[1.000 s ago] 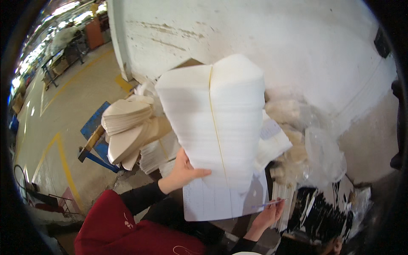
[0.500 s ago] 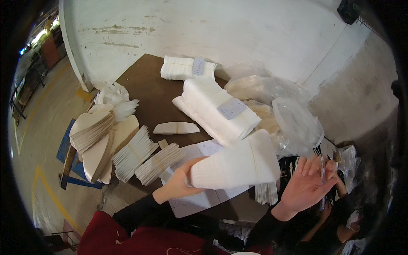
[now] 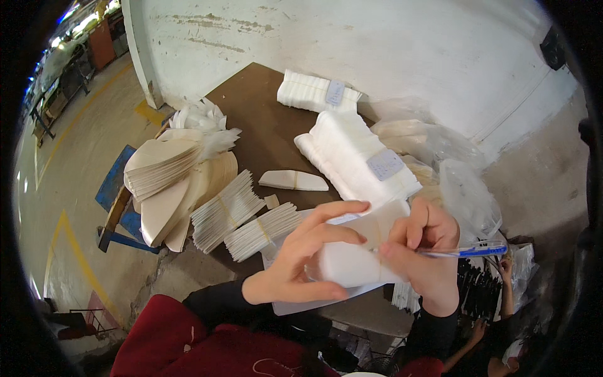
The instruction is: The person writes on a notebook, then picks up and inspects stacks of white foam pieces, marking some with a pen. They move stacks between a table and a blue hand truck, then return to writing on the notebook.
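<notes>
A thick white bundle of soft sheets (image 3: 348, 264) is in front of me above the table, with a thin yellowish band around it. My left hand (image 3: 292, 261) grips its left end, thumb along the near side and fingers over the far side. My right hand (image 3: 424, 257) is closed at the bundle's right part, thumb and finger pinched at the band; whether they grip the band I cannot tell. A clear pen with blue inside (image 3: 480, 251) sticks out to the right from that hand. Under the bundle lies a white paper (image 3: 301, 306), mostly covered.
Behind lie two white bundles, the nearer larger (image 3: 355, 154) and the farther smaller (image 3: 308, 91), both with labels. Left are banded pleated stacks (image 3: 226, 210), a small banded stack (image 3: 292, 180) and cream curved pieces (image 3: 160, 163). Plastic bags (image 3: 468, 198) and another person's arm (image 3: 507, 295) are right.
My right hand, earlier raised open-palmed beside the bundle with the pen, has come left onto it and closed. My left hand has spread farther over the bundle. The view has shifted.
</notes>
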A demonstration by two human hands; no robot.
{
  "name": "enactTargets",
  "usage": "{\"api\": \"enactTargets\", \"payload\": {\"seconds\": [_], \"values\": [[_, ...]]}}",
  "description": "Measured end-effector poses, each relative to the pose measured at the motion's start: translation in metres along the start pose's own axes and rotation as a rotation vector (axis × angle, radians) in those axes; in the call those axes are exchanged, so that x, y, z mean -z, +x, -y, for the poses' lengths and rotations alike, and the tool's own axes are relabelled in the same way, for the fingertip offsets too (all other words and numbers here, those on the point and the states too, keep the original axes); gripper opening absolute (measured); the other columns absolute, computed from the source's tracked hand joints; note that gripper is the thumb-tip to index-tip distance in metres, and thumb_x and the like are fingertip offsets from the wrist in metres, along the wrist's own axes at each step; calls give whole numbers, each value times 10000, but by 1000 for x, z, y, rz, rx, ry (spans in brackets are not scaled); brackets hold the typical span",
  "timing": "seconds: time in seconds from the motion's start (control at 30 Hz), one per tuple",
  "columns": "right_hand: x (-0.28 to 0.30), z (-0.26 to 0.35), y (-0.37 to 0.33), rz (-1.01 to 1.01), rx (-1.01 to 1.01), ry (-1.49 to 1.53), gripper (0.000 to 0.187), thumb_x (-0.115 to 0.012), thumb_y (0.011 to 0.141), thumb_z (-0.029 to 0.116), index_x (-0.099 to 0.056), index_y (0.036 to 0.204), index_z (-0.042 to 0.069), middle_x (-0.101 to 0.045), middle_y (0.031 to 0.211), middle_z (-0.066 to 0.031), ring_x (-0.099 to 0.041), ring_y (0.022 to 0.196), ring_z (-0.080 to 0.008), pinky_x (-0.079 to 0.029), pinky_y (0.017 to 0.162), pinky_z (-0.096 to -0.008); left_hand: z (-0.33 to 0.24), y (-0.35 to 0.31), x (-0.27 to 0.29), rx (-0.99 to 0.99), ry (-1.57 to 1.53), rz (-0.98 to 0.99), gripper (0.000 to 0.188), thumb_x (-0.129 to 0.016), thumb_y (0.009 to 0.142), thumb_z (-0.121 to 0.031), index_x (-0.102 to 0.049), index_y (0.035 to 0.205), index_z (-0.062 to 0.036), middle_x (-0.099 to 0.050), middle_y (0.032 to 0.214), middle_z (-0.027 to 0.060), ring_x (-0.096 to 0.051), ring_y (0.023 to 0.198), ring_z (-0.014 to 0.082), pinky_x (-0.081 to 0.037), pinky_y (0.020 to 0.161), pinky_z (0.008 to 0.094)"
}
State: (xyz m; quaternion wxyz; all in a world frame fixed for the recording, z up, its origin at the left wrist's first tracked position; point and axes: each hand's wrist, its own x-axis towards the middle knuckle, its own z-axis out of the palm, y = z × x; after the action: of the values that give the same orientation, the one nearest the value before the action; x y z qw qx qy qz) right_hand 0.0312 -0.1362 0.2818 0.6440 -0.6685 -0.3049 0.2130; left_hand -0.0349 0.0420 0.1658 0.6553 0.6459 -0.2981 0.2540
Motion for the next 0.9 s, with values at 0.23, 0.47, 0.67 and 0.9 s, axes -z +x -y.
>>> {"api": "enactTargets", "payload": {"seconds": [0.23, 0.47, 0.67, 0.9], "values": [[-13, 16, 17, 27, 24, -283, 390, -726, 802, -8, -393, 619, 82, -551, 579, -14, -490, 549, -19, -355, 463, -205, -2, -1, -8, 104, -71, -113, 470, -681, 807, -228, -454, 1175, -45, -456, 1306, 236, -458, 1227, 311, -383, 990, 409], [-19, 5, 28, 72, 13, -393, 376, -720, 809, 26, -407, 607, 74, -495, 556, 15, -416, 531, -16, -327, 461, -213, 5, -8, -1, 117, -118, -114, 519, -702, 783, -253, -427, 1175, -51, -460, 1273, 225, -439, 1234, 332, -353, 1026, 455], [-25, -2, 30, 86, 119, -467, 419, -695, 796, -59, -350, 612, 93, -462, 534, 8, -405, 501, -11, -284, 437, -203, 11, -10, 2, 65, -110, -116, 520, -699, 789, -259, -424, 1177, -48, -471, 1261, 225, -440, 1235, 354, -324, 1040, 496], [-27, -7, 34, 94, 172, -531, 447, -687, 781, -104, -325, 618, 101, -454, 524, 7, -392, 487, -10, -259, 427, -196, 12, -9, 2, 44, -111, -160, 510, -700, 761, -189, -451, 1183, -50, -493, 1268, 201, -481, 1188, 321, -356, 1014, 441]]}}
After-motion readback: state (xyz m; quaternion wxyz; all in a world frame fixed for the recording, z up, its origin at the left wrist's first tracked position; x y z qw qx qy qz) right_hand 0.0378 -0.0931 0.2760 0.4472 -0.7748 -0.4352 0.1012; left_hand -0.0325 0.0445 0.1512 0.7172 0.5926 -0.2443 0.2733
